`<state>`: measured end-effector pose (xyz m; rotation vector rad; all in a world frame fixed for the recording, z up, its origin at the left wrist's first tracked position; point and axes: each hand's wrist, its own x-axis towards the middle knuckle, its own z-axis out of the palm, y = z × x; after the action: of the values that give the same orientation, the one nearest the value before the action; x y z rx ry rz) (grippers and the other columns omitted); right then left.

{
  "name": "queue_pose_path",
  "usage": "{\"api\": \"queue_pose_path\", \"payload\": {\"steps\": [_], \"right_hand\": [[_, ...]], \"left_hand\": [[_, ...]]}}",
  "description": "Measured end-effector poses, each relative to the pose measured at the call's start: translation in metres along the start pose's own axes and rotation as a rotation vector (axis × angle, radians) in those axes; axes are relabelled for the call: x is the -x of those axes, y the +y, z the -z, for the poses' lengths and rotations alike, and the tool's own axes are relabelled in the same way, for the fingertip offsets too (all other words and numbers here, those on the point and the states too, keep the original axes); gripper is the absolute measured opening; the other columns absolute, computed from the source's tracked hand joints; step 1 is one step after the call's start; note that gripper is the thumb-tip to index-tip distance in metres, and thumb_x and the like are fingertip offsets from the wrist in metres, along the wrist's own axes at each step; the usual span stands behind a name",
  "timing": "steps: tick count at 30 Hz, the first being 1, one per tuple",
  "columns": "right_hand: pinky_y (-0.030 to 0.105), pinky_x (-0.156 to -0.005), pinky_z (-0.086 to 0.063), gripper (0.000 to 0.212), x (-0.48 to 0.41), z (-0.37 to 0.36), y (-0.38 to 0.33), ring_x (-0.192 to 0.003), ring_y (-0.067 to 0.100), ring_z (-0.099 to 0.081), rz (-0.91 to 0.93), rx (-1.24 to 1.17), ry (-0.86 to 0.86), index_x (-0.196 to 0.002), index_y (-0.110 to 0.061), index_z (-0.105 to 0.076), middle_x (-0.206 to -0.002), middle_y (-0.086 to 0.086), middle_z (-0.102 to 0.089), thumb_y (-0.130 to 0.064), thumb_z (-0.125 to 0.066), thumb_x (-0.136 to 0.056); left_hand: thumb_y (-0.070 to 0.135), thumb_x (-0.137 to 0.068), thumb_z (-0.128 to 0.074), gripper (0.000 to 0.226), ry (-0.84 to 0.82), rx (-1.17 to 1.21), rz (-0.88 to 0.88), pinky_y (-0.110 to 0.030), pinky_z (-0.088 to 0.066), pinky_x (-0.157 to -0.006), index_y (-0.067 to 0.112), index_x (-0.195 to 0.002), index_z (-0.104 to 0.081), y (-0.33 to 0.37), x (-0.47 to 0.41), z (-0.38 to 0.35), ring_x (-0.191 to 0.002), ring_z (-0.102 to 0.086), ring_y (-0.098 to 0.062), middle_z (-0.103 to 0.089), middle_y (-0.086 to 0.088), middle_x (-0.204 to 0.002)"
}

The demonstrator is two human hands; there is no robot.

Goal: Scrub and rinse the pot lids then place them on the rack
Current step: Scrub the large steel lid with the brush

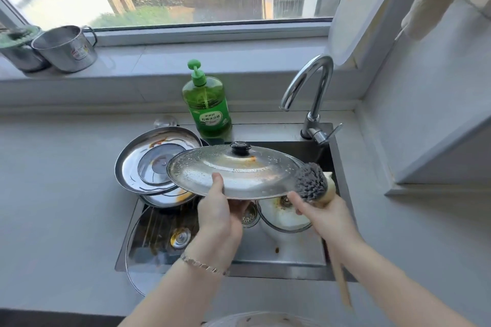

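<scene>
Hands both grip: the left hand (218, 218) holds the near rim of the steel pot lid (233, 170); the right hand (324, 218) holds a wooden-handled brush (310, 183), bristles against the lid's right edge, above the sink (292, 252). Other steel lids (132, 167) lie stacked at left.

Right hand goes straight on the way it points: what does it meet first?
The lid: the brush head in the right hand sits at its right rim, probably touching, though depth is unclear.
</scene>
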<state>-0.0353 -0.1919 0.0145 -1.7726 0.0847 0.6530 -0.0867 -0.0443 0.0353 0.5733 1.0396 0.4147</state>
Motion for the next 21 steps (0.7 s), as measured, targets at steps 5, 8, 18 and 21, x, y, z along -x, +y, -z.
{"api": "queue_pose_path", "payload": {"steps": [5, 8, 18, 21], "right_hand": [[0.033, -0.09, -0.041, 0.078, -0.01, 0.023, -0.003, -0.119, 0.014, -0.052, 0.067, 0.574, 0.012, -0.144, -0.039, -0.023, -0.131, -0.012, -0.053, -0.069, -0.05, -0.078], [0.033, -0.088, -0.039, 0.05, -0.012, 0.016, -0.013, -0.122, 0.016, -0.048, 0.164, 0.745, 0.03, -0.143, -0.041, -0.027, -0.133, -0.009, -0.053, -0.056, -0.026, -0.095], [0.03, -0.071, -0.045, 0.032, -0.007, -0.017, -0.027, -0.077, 0.013, -0.056, 0.296, 0.559, -0.046, -0.119, -0.046, -0.056, -0.069, -0.011, -0.058, -0.046, -0.055, -0.087], [0.032, -0.08, -0.046, 0.028, -0.024, -0.013, -0.026, -0.096, 0.02, -0.058, 0.179, 0.643, -0.047, -0.115, -0.043, -0.059, -0.09, -0.008, -0.067, -0.047, -0.049, -0.09]], "left_hand": [[0.019, -0.097, -0.05, 0.012, 0.027, -0.044, -0.075, -0.024, -0.055, -0.053, 0.013, -0.095, -0.06, 0.008, -0.002, 0.011, -0.063, -0.068, -0.013, -0.07, -0.001, -0.077], [0.021, -0.098, -0.048, 0.015, -0.006, -0.078, -0.11, -0.027, -0.055, -0.063, 0.013, -0.092, -0.06, 0.012, 0.003, 0.01, -0.069, -0.067, -0.015, -0.069, -0.001, -0.078], [0.026, -0.098, -0.047, 0.022, 0.015, 0.053, 0.031, -0.048, -0.05, -0.09, 0.008, -0.096, -0.058, 0.02, 0.014, 0.008, -0.092, -0.063, -0.032, -0.066, -0.015, -0.098], [0.014, -0.097, -0.049, 0.014, -0.008, -0.064, 0.019, -0.034, -0.056, -0.071, 0.005, -0.102, -0.058, 0.01, 0.019, 0.012, -0.078, -0.064, -0.023, -0.067, -0.012, -0.09]]}}
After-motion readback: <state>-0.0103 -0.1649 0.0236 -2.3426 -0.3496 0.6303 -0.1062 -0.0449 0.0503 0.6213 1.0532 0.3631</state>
